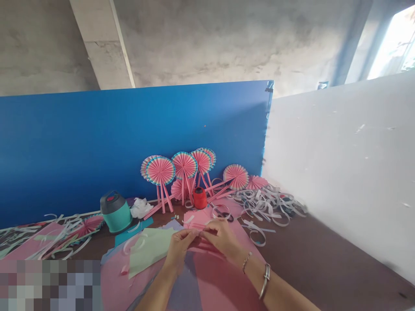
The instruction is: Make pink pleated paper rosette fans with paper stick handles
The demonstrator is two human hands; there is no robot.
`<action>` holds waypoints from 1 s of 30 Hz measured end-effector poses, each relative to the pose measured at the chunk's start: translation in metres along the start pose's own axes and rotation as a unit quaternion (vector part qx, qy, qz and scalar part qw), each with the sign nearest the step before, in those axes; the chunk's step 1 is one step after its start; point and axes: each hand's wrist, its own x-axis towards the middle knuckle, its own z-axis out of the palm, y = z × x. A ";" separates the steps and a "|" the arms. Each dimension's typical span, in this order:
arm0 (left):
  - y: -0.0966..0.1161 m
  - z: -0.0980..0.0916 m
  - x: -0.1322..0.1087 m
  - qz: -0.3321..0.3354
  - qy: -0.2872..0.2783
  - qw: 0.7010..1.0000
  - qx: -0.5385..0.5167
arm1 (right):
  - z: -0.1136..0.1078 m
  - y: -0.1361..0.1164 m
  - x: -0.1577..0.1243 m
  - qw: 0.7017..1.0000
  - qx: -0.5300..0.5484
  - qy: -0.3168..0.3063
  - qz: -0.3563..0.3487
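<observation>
My left hand (180,246) and my right hand (223,237) meet in front of me, thumbs and fingertips pinched together. Between and under them is folded pink paper (207,245), its creases partly hidden by my fingers. Larger pink paper sheets (240,235) lie beneath. Left of my left hand rests a pale green sheet (151,246). Just beyond my right hand are a curled white paper strip (221,211) and something dark with a loop, perhaps scissors (229,217). Farther back stands a small red container (200,198) with a dark top.
Round pleated pink paper fans (160,170) with stick handles lean against the blue panel (97,142). A teal container (117,218) with a dark lid stands left of crumpled white paper (141,208). Curled paper strips (269,201) pile up near the white wall (340,151). Brown tabletop (308,259) shows at right.
</observation>
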 end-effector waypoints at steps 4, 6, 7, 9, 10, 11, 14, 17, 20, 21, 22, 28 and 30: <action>0.001 -0.002 0.001 -0.029 -0.032 0.999 -0.028 | -0.001 0.004 0.003 0.995 0.087 -0.041 0.022; 0.002 -0.001 0.001 -0.043 -0.045 0.997 -0.038 | -0.001 0.007 0.004 0.992 0.108 -0.051 0.033; 0.002 -0.001 0.000 -0.048 -0.050 0.997 -0.044 | -0.001 0.008 0.004 0.991 0.112 -0.055 0.040; 0.003 -0.001 -0.001 -0.054 -0.061 0.995 -0.054 | -0.002 0.008 0.004 0.990 0.115 -0.059 0.052; 0.004 -0.002 -0.002 -0.056 -0.066 0.995 -0.056 | -0.002 0.008 0.004 0.990 0.114 -0.059 0.057; 0.004 -0.002 -0.002 -0.057 -0.072 0.994 -0.056 | -0.003 0.007 0.004 0.990 0.111 -0.059 0.062; 0.006 -0.003 -0.002 -0.065 -0.077 0.994 -0.043 | -0.005 0.002 0.003 0.991 0.098 -0.058 0.071; 0.006 -0.004 -0.002 -0.067 -0.070 0.995 -0.039 | -0.006 -0.001 0.002 0.990 0.109 -0.055 0.075; 0.004 -0.004 -0.002 -0.064 -0.071 0.995 -0.038 | -0.006 -0.002 0.002 0.987 0.131 -0.058 0.078; 0.004 -0.004 -0.002 -0.064 -0.071 0.995 -0.038 | -0.006 -0.002 0.002 0.986 0.133 -0.058 0.076; 0.004 -0.004 -0.002 -0.065 -0.071 0.995 -0.037 | -0.006 -0.002 0.001 0.987 0.134 -0.057 0.073; 0.005 -0.006 -0.001 -0.064 -0.072 0.995 -0.024 | -0.007 -0.003 0.000 0.990 0.128 -0.036 0.055; 0.005 -0.007 0.000 -0.060 -0.075 0.995 -0.017 | -0.007 -0.003 0.000 0.989 0.130 -0.041 0.057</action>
